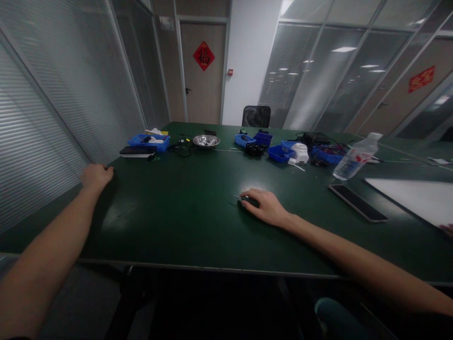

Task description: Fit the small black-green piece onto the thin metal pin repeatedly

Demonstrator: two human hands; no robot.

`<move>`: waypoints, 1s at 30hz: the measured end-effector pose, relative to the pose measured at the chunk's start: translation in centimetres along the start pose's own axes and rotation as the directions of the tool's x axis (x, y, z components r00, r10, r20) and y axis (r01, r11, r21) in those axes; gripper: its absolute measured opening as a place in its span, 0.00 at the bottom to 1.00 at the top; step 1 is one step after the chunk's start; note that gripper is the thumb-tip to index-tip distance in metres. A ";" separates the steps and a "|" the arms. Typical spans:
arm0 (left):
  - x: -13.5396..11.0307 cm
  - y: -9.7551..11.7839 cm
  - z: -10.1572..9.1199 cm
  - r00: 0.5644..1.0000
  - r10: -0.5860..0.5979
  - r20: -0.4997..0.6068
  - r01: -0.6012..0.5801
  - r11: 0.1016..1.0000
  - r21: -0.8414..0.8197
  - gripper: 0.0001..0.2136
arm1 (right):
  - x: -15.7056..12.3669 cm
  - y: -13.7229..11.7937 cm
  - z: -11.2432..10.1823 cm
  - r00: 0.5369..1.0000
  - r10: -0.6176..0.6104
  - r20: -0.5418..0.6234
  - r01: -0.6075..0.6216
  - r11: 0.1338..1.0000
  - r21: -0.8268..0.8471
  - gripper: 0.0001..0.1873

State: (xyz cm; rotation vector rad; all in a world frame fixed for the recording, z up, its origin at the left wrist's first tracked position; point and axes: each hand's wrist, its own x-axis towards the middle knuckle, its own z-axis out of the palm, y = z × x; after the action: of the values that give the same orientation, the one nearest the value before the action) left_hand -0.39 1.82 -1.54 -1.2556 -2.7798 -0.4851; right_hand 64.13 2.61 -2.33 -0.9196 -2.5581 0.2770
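Note:
My right hand rests low over the middle of the green table, its fingers wrapped round a small screwdriver. This has a dark handle, and its thin metal shaft points left, just above the tabletop. Over at the table's left edge is my left hand, closed, with fingertips pointing right. A dark bit shows at its fingertips, too small and blurred to name. The black notebook-like item lies nearest to that hand, a little farther back.
Along the back stand blue trays with small parts, a metal bowl and tangled cables. To the right are a water bottle, a phone and a white board. Another person's fingers show at the right edge.

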 end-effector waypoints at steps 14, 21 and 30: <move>2.4 -1.8 1.0 0.999 0.031 0.006 -0.031 0.997 -0.077 0.17 | 0.0 -0.1 -0.1 1.000 0.000 0.005 0.000 1.000 0.006 0.16; 3.7 -2.7 1.6 0.998 0.065 -0.017 -0.066 0.997 -0.034 0.18 | 0.0 0.2 0.1 1.000 -0.009 0.003 0.010 1.000 -0.013 0.16; 5.3 -3.9 2.7 0.999 0.023 -0.039 -0.025 0.999 -0.039 0.19 | 0.0 0.0 0.1 1.000 -0.005 0.001 0.005 1.000 -0.013 0.16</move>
State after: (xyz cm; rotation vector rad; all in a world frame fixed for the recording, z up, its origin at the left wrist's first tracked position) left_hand -6.60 4.01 -4.17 -1.2712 -2.7331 -0.5592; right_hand 64.09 2.63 -2.43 -0.9180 -2.5655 0.2600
